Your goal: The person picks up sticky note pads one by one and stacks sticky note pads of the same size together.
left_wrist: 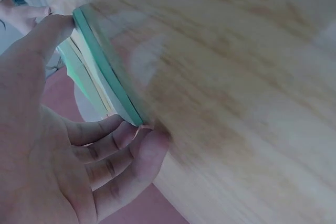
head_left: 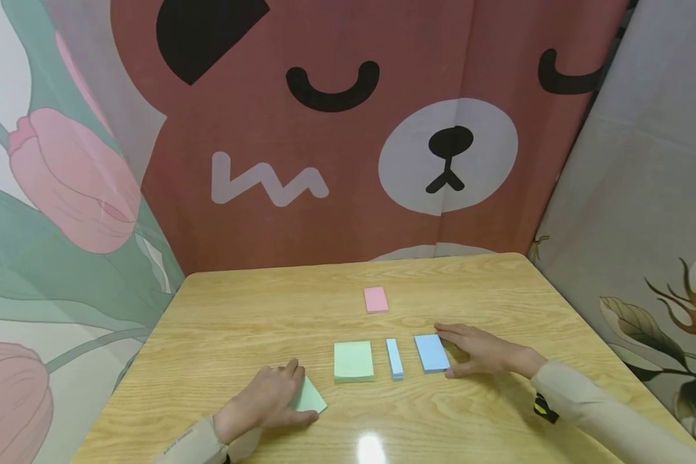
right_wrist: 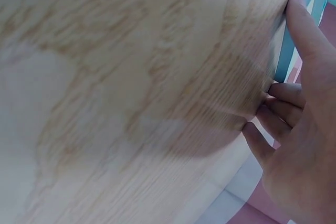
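Observation:
At the near left of the table, my left hand [head_left: 272, 396] holds a small green sticky note pad [head_left: 310, 397] that lies at an angle, partly covered by the fingers. Thumb and fingertips sit at opposite ends of the pad's edge [left_wrist: 107, 69] in the left wrist view. To the right, my right hand [head_left: 481, 348] spans the right side of a blue sticky note pad [head_left: 432, 353]. Its thumb is at the near corner and its fingers at the far one, pinching the pad's edge [right_wrist: 286, 59] between them in the right wrist view.
Between the hands lie a larger light green square pad [head_left: 354, 361] and a narrow light blue pad [head_left: 394, 359]. A pink pad [head_left: 376, 299] lies farther back. Behind the wooden table [head_left: 255, 303] hangs a curtain [head_left: 336, 238] with a bear print.

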`<state>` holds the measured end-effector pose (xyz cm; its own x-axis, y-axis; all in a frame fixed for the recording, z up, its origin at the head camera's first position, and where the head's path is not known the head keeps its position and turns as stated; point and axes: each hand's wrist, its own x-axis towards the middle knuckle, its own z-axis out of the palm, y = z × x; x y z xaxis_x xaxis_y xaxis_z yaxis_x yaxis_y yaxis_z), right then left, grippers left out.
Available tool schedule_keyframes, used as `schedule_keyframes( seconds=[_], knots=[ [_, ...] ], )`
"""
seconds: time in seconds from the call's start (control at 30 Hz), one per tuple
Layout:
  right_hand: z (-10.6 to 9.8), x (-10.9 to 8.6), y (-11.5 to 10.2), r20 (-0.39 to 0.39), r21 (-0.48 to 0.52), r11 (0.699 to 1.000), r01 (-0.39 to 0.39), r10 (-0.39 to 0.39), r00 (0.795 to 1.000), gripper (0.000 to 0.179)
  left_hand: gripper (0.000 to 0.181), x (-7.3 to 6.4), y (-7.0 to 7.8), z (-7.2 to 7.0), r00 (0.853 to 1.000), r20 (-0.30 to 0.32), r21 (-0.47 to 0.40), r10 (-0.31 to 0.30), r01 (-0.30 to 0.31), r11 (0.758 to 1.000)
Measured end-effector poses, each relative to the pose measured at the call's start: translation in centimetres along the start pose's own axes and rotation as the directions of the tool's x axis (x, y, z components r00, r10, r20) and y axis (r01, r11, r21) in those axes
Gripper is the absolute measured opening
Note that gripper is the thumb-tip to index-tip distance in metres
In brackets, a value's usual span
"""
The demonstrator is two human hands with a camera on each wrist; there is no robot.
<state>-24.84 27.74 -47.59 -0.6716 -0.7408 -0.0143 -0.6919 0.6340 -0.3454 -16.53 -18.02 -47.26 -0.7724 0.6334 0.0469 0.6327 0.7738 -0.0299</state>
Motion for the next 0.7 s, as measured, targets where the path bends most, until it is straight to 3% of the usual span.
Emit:
schedule_keyframes(
  seconds=[0.47,0.7],
  knots=[
    [0.26,0.22,0.32,0.011,-0.018,1.000,-0.015,0.015,1.000,0.091,0.081,-0.17,-0.38,0.05,1.000,0.016,-0.074,0.016,-0.015,0.997],
    [0.29,0.23,0.29,0.013,-0.031,0.999,-0.018,0.018,1.000,0.091,0.088,-0.31,-0.10,-0.03,0.999,0.049,-0.091,-0.005,0.009,0.996]
  ],
)
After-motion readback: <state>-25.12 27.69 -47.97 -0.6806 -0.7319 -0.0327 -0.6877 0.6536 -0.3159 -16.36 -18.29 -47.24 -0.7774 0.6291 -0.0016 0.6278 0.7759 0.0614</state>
